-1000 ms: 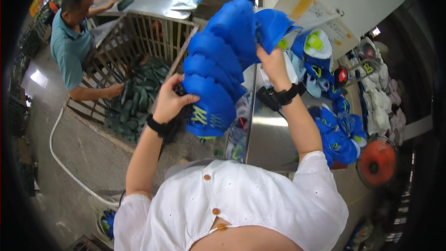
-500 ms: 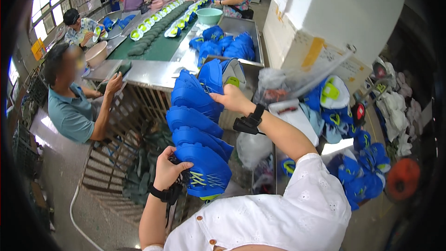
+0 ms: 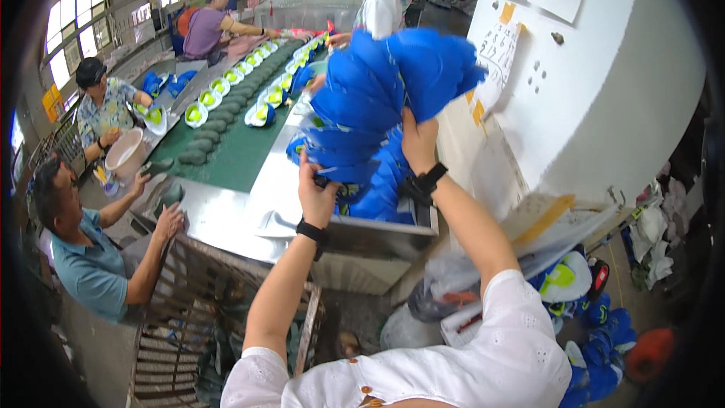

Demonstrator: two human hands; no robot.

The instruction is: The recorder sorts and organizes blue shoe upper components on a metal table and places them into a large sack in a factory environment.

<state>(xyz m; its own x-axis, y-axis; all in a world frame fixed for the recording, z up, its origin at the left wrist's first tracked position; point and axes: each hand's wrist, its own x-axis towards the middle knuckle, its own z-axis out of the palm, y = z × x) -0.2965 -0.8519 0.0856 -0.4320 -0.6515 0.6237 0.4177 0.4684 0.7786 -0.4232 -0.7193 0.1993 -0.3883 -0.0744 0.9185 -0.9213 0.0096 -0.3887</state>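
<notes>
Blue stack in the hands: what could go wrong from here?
1. The blue stack is fanned in layers between left hand and right hand; pieces might slip loose.
2. The metal tray's front wall shows below the stack; it could snag edges if the stack dips.
3. A co-worker shows just beyond the stack; they might bump.

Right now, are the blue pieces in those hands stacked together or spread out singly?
Stacked together: the blue pieces overlap, edge over edge, in one curved bundle held between the left hand and right hand.
</notes>
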